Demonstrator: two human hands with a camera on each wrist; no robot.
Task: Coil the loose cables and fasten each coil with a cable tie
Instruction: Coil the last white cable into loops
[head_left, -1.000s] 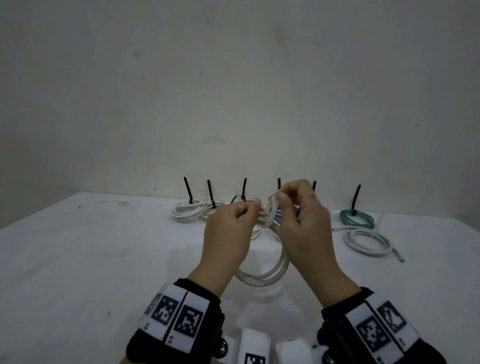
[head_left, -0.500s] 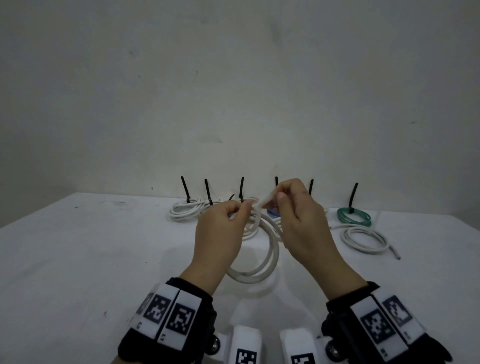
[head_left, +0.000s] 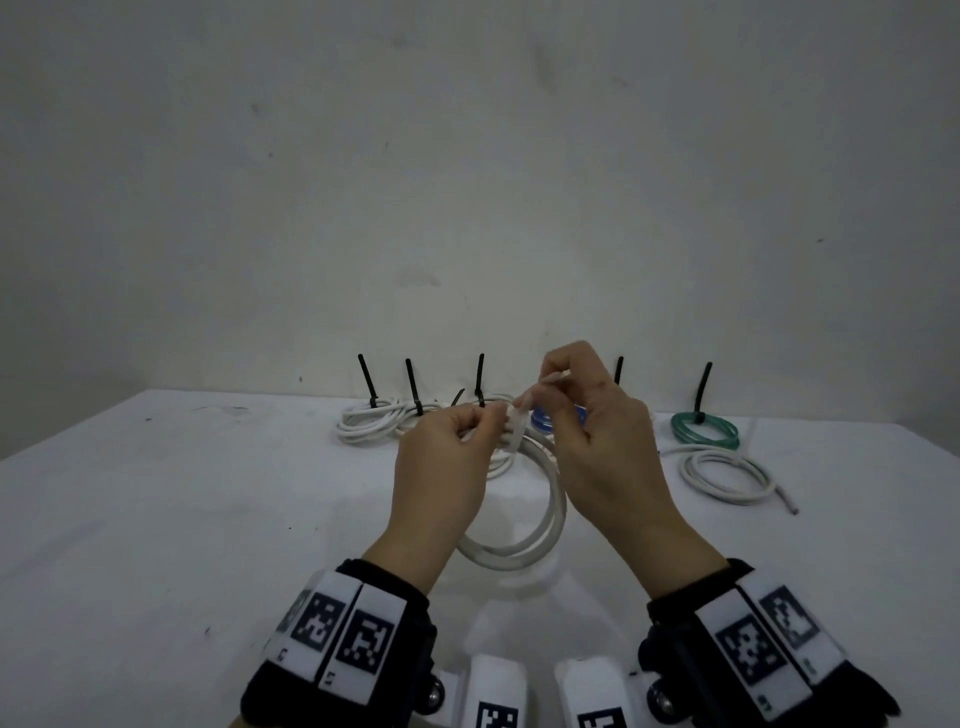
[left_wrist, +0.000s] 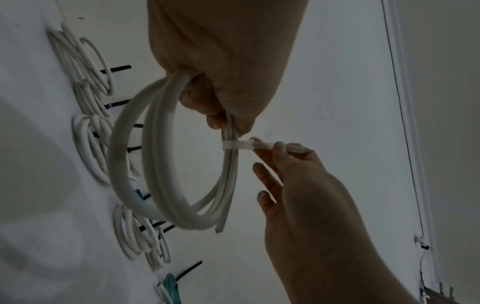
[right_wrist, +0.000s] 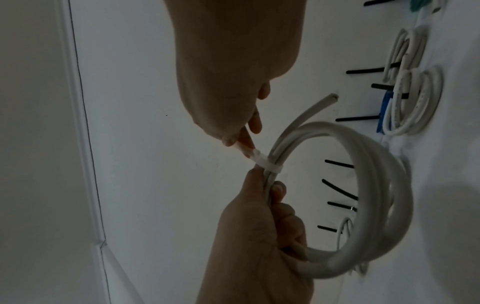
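A white cable coil (head_left: 540, 525) (left_wrist: 155, 168) (right_wrist: 376, 195) hangs in the air above the table, and my left hand (head_left: 452, 457) (left_wrist: 221, 82) (right_wrist: 259, 226) grips its top strands. A white cable tie (head_left: 516, 426) (left_wrist: 237, 145) (right_wrist: 265, 163) is looped round those strands just beyond the left fingers. My right hand (head_left: 597, 431) (left_wrist: 298, 174) (right_wrist: 233, 92) pinches the tie's free tail between thumb and forefinger, its other fingers spread loose. One cut cable end (right_wrist: 330, 98) sticks out of the coil.
Several white coils (head_left: 374, 423) bound with upright black ties (head_left: 369, 382) line the back of the white table (head_left: 156, 519). A blue coil (head_left: 543, 418) lies behind my hands, a green tied coil (head_left: 704, 428) and a white coil (head_left: 722, 475) to the right.
My right hand has risen and drawn the tie's tail up and away, so the loop round the strands has closed in. The left hand keeps its grip on the coil.
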